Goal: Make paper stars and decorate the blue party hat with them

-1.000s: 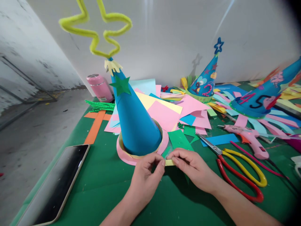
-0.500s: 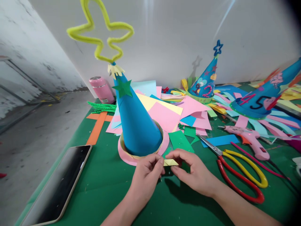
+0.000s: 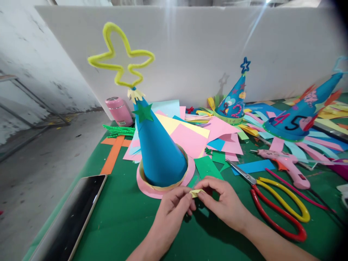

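Between my two hands is a small folded piece of pale yellow paper [image 3: 196, 193]. My left hand [image 3: 175, 206] pinches its left end, and the thumb and fingers of my right hand [image 3: 219, 197] pinch its right end. Just behind them stands a blue paper cone hat [image 3: 161, 152] with a pink brim [image 3: 144, 187]. A green paper star [image 3: 144, 112] is on the hat's upper side. At the tip sit a pale yellow paper fringe [image 3: 135, 95] and a large yellow pipe-cleaner star [image 3: 130, 67].
Right of my hands lie scissors [image 3: 255, 183] with red and yellow handles, and a pink glue gun [image 3: 288, 165]. A phone [image 3: 69, 217] rests at left. Behind are coloured paper sheets [image 3: 190, 139], a pink bottle [image 3: 119, 110] and two decorated cone hats [image 3: 233, 98].
The camera view has tipped up, so the scene sits lower. My right fingers have come closer to my left, and less of the yellow paper shows between them.
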Demonstrator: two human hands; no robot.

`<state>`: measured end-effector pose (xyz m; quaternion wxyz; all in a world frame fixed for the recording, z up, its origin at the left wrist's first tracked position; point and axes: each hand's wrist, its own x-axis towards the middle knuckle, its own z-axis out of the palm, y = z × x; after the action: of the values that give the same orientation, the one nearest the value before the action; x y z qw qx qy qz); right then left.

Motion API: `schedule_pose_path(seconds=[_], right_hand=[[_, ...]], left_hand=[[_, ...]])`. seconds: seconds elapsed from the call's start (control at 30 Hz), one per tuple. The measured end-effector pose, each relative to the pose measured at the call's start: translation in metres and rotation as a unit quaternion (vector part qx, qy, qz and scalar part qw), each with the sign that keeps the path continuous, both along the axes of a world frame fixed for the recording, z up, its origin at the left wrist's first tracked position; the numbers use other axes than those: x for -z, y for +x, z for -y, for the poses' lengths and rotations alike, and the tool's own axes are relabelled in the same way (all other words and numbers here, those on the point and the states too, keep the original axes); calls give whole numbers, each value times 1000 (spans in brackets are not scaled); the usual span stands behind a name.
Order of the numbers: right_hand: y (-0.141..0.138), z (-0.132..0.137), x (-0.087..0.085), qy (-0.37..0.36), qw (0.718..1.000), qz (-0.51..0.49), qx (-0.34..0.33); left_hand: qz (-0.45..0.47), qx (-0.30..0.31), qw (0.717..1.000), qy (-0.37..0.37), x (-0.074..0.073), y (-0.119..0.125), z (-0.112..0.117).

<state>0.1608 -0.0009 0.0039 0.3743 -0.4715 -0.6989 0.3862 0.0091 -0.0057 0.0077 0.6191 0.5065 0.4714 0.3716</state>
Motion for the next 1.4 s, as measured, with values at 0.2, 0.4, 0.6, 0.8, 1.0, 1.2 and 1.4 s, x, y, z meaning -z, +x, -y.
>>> schedule_pose_path(seconds=[0.2,0.4,0.6,0.8,1.0,1.2,1.4], right_hand=[[0,0,3,24,1000,-12,-10],[1,-1,4,9,1000,-16,-7],[-2,1,7,-46,998,-50,3],[-1,1,4,-60,996,-69,7],[3,-1,2,-77,992,-95,25],[2,0,-1,-179,944,-265,-81],[1,1,-4,-186,932,-298,-90]], left_hand=[[-52,-19,998,8,2,2,1],[-63,-11,998,20,2,3,2],[-32,-24,999,0,2,5,3],[6,-27,999,-18,3,3,4],[159,-28,984,-81,4,1,4],[219,56,969,-103,6,0,5],[223,93,967,-86,8,0,5]])
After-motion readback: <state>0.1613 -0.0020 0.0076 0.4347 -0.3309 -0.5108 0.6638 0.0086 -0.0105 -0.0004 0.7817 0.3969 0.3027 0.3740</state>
